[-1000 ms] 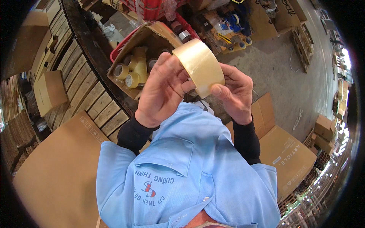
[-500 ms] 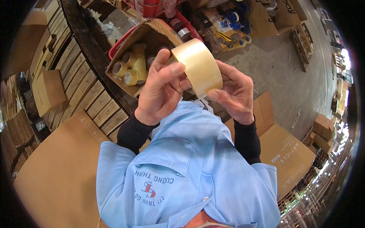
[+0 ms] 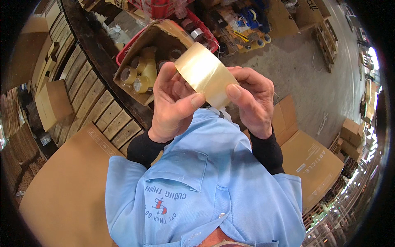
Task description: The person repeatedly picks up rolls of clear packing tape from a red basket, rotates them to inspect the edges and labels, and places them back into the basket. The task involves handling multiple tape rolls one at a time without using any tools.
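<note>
Between my two hands is a wide roll of clear, yellowish packing tape [image 3: 204, 74], held up in front of my chest. My left hand [image 3: 175, 103] grips its left side, with the thumb at the lower edge and the fingers partly hidden behind the roll. My right hand [image 3: 253, 99] holds the other side, its thumb pressed on the tape's outer face and its fingers curled behind. Just beyond my left hand stands an open cardboard box [image 3: 164, 33] with several more tape rolls [image 3: 142, 83] inside.
A red plastic crate [image 3: 123, 51] sits around the cardboard box. Slatted wooden boards [image 3: 96, 96] run along the left. Large flat cardboard [image 3: 66, 189] lies at lower left, another carton [image 3: 310, 164] at right. A blue tape dispenser [image 3: 249, 18] and yellow cutter [image 3: 242, 37] lie farther off.
The tape roll has turned and tilted, shifting slightly left. My left thumb has moved down to its lower edge, and my right thumb has moved up onto its outer face.
</note>
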{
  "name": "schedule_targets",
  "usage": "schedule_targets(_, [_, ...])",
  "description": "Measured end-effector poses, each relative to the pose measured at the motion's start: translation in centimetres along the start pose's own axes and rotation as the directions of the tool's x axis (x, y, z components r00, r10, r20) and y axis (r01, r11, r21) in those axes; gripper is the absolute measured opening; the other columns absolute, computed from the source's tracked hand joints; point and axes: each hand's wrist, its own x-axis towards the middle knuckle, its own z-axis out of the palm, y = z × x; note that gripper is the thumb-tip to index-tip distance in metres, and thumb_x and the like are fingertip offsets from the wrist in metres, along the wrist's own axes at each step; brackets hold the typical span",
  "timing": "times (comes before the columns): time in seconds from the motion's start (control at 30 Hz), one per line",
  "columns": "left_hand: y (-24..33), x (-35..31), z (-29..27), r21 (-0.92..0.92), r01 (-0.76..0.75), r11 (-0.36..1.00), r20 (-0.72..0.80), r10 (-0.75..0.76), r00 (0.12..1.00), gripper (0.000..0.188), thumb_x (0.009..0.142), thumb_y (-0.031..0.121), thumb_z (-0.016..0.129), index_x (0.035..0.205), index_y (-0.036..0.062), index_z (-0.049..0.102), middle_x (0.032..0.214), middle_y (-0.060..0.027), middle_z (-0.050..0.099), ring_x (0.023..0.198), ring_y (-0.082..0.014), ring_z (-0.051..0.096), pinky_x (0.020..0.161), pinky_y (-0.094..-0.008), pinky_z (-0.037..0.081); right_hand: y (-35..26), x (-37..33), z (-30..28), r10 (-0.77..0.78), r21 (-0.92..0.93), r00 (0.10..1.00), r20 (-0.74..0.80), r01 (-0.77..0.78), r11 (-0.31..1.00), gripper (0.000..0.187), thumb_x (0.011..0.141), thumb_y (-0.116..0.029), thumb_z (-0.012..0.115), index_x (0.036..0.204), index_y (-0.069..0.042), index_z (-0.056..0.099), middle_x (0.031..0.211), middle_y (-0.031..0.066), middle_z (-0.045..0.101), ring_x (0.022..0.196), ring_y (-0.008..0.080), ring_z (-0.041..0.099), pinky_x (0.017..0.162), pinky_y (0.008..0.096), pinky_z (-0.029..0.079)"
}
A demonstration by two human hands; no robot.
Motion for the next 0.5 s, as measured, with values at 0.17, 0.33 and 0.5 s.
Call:
schedule_targets(0.17, [-1.1,0.1,-1.2,0.119,-0.139,0.983,0.114,0.126,0.985,0.079,0.081,-0.009,0.071,0.147,0.029,0.049,0.146,-0.0097,0.053,0.134,-0.0272,0.053,0.11,-0.0448,0.044,0.4,0.7,0.3,-0.036,-0.019,0.999,-0.015,0.036,0.999,0.015,0.09,-0.011,0.071,0.095,0.003,0.068,0.085,0.0017,0.067,0.077,0.0049,0.059,0.067,0.0201,0.047])
schedule_targets(0.33, [-1.6,0.1,-1.6,0.11,-0.161,0.981,0.057,0.155,0.986,0.074,0.084,0.0,0.071,0.148,0.0279,0.048,0.147,-0.0101,0.053,0.134,-0.028,0.052,0.109,-0.0457,0.046,0.9,1.1,0.6,-0.059,-0.043,0.997,-0.048,0.057,0.997,0.021,0.086,-0.011,0.075,0.099,0.003,0.068,0.084,0.0034,0.067,0.085,0.0086,0.061,0.075,0.0239,0.049])
schedule_targets(0.5, [0.2,1.2,-0.9,-0.06,0.041,0.997,-0.039,-0.043,0.998,0.073,0.086,-0.003,0.069,0.147,0.0318,0.047,0.133,-0.0114,0.061,0.123,-0.025,0.06,0.101,-0.0423,0.053,1.7,1.5,-0.5,-0.12,-0.215,0.992,0.035,0.124,0.969,0.037,0.078,-0.017,0.084,0.106,0.002,0.069,0.088,0.0098,0.07,0.096,0.0182,0.063,0.086,0.032,0.05])
